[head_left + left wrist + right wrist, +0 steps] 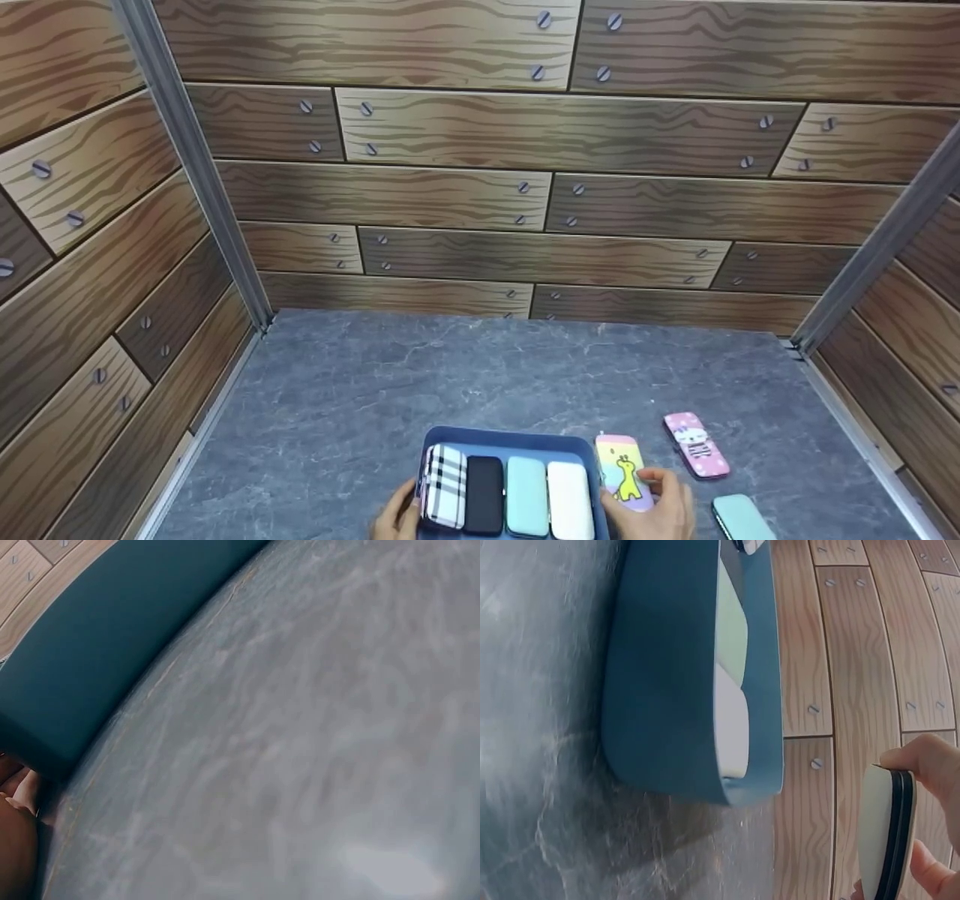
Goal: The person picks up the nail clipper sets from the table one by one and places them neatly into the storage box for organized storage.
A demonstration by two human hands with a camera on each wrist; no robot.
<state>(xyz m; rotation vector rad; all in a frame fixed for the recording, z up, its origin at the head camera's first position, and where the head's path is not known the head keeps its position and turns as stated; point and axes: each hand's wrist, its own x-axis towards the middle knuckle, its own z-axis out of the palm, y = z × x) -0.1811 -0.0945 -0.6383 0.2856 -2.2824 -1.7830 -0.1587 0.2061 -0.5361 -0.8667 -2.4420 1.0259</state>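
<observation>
A blue plastic bin (510, 435) stands at the bottom of the head view. Inside it are a plaid case (446, 484), a black case (484, 495), a mint case (526, 495) and a white case (570, 499), side by side. My right hand (660, 511) pinches a small flat giraffe-print case (621, 461) just right of the bin. The right wrist view shows this case (876, 829) edge-on, with dark bands along its rim, between thumb and fingers. My left hand (395, 514) holds the bin's left side; only some fingers show in the left wrist view.
A pink cartoon-print case (697, 446) and another mint case (742, 517) lie on the grey marbled tabletop (450, 367) to the right. Wood-patterned panels (442, 195) with metal corner posts (202, 165) enclose the back and sides.
</observation>
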